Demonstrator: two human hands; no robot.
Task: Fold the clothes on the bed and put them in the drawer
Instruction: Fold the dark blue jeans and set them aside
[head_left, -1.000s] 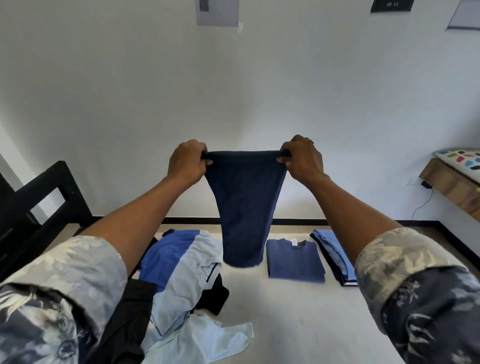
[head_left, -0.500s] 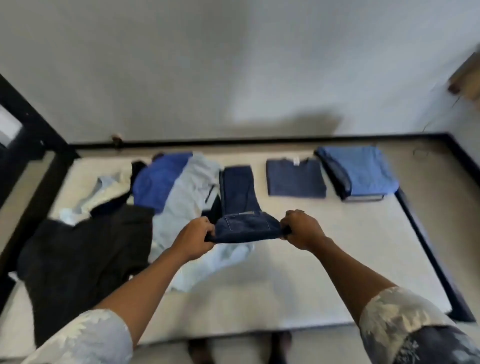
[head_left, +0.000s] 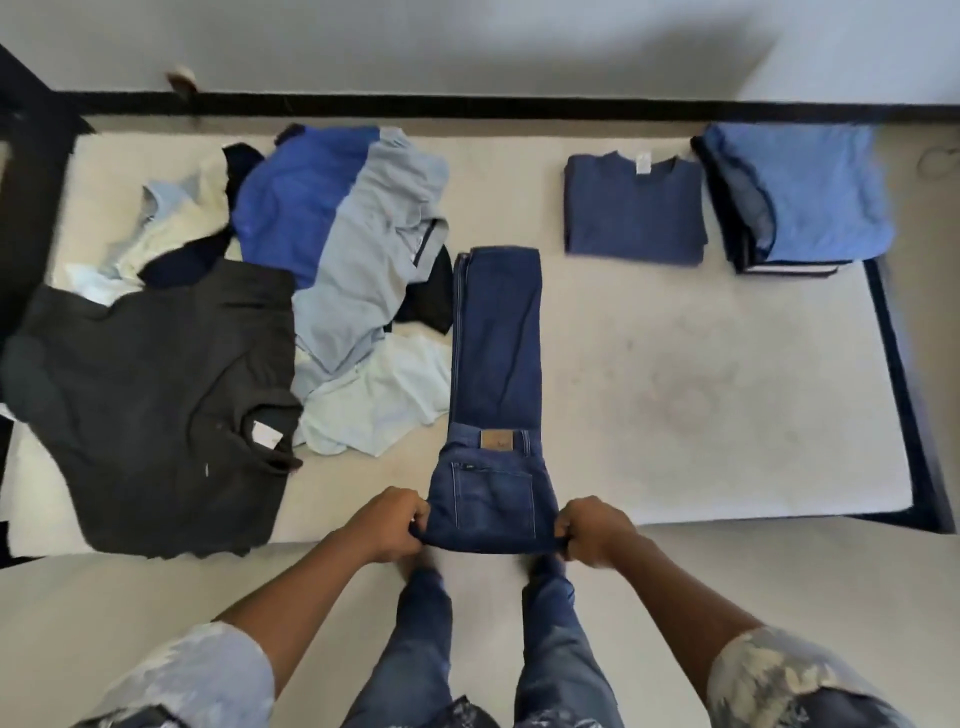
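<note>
Black cotton T-shirt (head_left: 156, 395) lies flat at L, beside unfolded blue/grey clothes heap (head_left: 358, 228). L hand (head_left: 390, 525), fingers curled, pinches dark-blue denim jeans (head_left: 496, 358), laid lengthwise on cream mattress (head_left: 701, 415); R hand (head_left: 592, 530) pinches likewise. Far R: folded navy tee (head_left: 634, 208), 1 folded blue stack (head_left: 800, 202).

The jeans (head_left: 496, 338) are dark blue denim, matt, with paler stitched seams and a brown leather-like patch (head_left: 497, 440) at the waistband. The black T-shirt (head_left: 156, 389) on the left looks soft, matt knit. The bed (head_left: 675, 389) has a cream, matt cloth cover.
</note>
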